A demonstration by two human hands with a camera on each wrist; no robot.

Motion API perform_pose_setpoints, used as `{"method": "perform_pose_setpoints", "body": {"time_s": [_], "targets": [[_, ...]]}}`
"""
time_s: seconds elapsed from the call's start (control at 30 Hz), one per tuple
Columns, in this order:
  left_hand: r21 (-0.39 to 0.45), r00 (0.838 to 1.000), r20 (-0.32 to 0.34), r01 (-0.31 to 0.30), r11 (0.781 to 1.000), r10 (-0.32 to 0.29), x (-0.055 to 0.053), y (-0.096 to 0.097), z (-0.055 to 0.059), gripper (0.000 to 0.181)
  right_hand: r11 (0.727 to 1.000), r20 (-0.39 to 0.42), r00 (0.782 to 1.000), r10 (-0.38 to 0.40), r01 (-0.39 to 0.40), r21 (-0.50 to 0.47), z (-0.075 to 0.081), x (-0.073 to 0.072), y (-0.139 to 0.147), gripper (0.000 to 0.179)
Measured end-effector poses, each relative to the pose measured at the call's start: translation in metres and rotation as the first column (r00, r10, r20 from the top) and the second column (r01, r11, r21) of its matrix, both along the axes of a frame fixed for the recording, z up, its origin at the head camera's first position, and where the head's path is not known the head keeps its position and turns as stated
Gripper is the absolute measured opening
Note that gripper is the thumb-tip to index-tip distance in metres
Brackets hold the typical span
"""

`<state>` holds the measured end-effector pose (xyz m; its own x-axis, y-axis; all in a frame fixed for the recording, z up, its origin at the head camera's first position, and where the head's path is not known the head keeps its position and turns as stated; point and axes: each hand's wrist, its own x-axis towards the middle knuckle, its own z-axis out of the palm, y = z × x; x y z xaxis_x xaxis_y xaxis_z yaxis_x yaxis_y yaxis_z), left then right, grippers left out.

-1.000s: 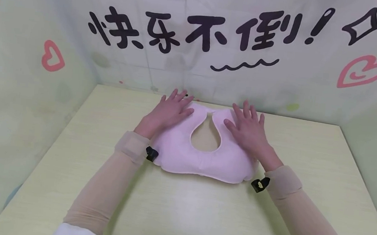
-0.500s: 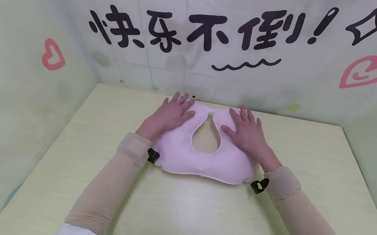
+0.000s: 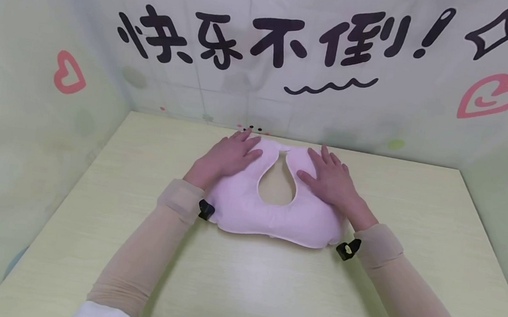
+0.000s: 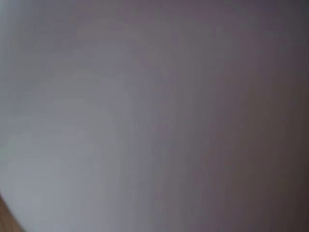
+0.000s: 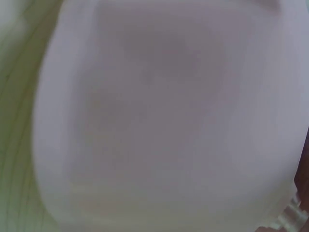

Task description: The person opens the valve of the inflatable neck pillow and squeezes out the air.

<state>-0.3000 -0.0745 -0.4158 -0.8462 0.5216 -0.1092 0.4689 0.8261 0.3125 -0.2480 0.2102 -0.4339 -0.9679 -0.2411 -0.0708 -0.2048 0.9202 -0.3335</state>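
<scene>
A pink U-shaped neck pillow point(image 3: 271, 221) lies on the table, its two ends meeting at the far side around a teardrop opening. My left hand point(image 3: 229, 155) rests on its left arm, fingers reaching toward the far edge. On the pillow's other arm rests my right hand point(image 3: 332, 180), fingers spread and thumb near the opening. In the left wrist view the pale, blurred surface point(image 4: 145, 121) fills nearly everything. The right wrist view shows the pillow's puffy side point(image 5: 169, 121) up close, with a small clear plastic piece point(image 5: 292, 215) at the lower right. Both palms are hidden.
The light wooden table point(image 3: 241, 290) meets a printed cloth wall point(image 3: 223, 94) just behind the pillow. Similar cloth stands along the left and right sides. A black wrist camera point(image 3: 205, 209) sits at the left wrist, another black camera point(image 3: 348, 249) at the right.
My right hand has slid slightly toward me and left on the pillow. The left fingertips have dipped a little at the far edge. The pillow stays nearly in place.
</scene>
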Motion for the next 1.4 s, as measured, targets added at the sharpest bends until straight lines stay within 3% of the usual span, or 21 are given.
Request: {"method": "perform_pose_setpoints", "body": {"time_s": [0.33, 0.7, 1.03, 1.4], "targets": [[-0.049, 1.0, 0.003, -0.028, 0.998, 0.028, -0.0008, 0.0019, -0.0005, 0.062, 1.0, 0.032, 0.999, -0.003, 0.003, -0.001, -0.0008, -0.002, -0.0001, 0.074], [-0.03, 0.999, 0.02, -0.031, 0.999, 0.032, -0.0013, 0.0028, 0.0005, 0.061, 1.0, 0.038, 0.999, -0.003, 0.003, 0.013, -0.0023, -0.0022, -0.0006, 0.073], [-0.04, 0.995, 0.064, -0.069, 0.997, 0.072, -0.0014, 0.0033, -0.0002, 0.063, 1.0, 0.05, 0.999, 0.003, -0.003, 0.011, -0.0041, -0.0028, -0.0005, 0.072], [-0.012, 0.998, 0.018, -0.052, 0.999, 0.053, -0.0021, 0.0021, -0.0027, 0.062, 1.0, 0.035, 0.999, 0.009, -0.01, 0.025, -0.0062, -0.0012, -0.0004, 0.072]]}}
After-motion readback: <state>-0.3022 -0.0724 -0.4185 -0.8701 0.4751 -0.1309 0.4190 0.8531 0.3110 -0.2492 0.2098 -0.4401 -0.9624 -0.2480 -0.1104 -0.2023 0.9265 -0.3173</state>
